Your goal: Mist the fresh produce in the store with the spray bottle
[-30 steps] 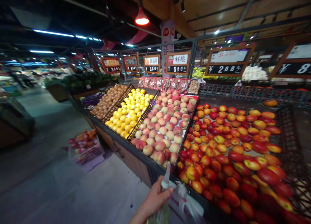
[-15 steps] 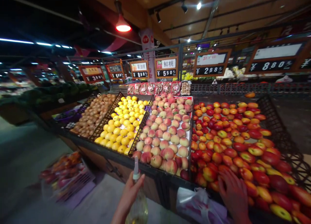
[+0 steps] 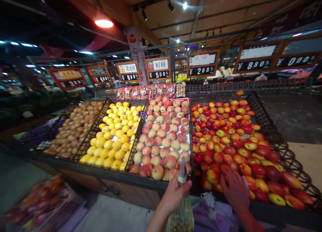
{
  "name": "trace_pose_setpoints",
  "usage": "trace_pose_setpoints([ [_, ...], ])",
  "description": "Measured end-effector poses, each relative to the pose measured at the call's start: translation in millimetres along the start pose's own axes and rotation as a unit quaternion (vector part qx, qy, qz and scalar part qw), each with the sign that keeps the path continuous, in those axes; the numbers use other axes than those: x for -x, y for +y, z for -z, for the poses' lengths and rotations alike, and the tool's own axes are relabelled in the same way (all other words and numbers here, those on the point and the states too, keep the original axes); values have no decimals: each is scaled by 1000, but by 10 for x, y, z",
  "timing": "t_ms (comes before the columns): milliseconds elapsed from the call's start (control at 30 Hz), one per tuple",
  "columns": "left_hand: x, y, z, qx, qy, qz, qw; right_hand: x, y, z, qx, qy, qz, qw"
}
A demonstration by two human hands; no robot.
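One bottle (image 3: 180, 216), clasped in my left hand (image 3: 173, 195), near my right hand (image 3: 236, 191): fingers bent on nectarines (image 3: 229, 150), pinch unclear.

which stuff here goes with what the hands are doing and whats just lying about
Seems in use:
clear bottle with a pale nozzle, in the left hand
smooth red-and-yellow fruit, at the right hand

Seems just lying about:
fuzzy pink-and-cream peaches
round yellow fruit
small brown fruit
red-edged wrapped trays
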State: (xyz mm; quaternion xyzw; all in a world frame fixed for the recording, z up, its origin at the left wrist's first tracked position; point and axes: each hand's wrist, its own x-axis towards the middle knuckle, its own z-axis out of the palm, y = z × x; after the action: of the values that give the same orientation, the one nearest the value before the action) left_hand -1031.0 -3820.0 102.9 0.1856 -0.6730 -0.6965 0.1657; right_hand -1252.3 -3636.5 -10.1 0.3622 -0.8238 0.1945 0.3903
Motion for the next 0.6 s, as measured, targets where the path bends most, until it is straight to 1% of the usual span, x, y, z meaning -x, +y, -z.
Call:
trace_pose_setpoints([
  [33, 18, -15, 136, -17, 32, 10, 999, 1, 3, -5, 0, -1, 3, 1000],
  [100, 86, -24, 465, -37, 110, 38, 992, -3, 5, -11, 0, -1, 6, 1000],
  [200, 223, 25, 969, -35, 227, 72, 971, -20, 7, -4, -3, 1, 9, 1000],
  [267, 294, 89, 1216, -15, 268, 71, 961, -29, 13, 2, -8, -1, 18, 1000],
  [333, 325, 158, 1344, 8, 288, 63, 956, -29, 27, -1, -14, -7, 30, 999],
  [400, 299, 221, 1345, 13, 285, 59, 957, -17, 46, -14, -20, -8, 38, 999],
  [467, 208, 275, 1234, -14, 266, 45, 963, 0, 64, -31, -25, -7, 39, 999],
  [533, 57, 326, 1036, -52, 223, 24, 973, 13, 75, -45, -30, -9, 39, 999],
  [600, -133, 384, 784, -82, 164, 12, 983, 17, 78, -49, -33, -9, 39, 999],
])
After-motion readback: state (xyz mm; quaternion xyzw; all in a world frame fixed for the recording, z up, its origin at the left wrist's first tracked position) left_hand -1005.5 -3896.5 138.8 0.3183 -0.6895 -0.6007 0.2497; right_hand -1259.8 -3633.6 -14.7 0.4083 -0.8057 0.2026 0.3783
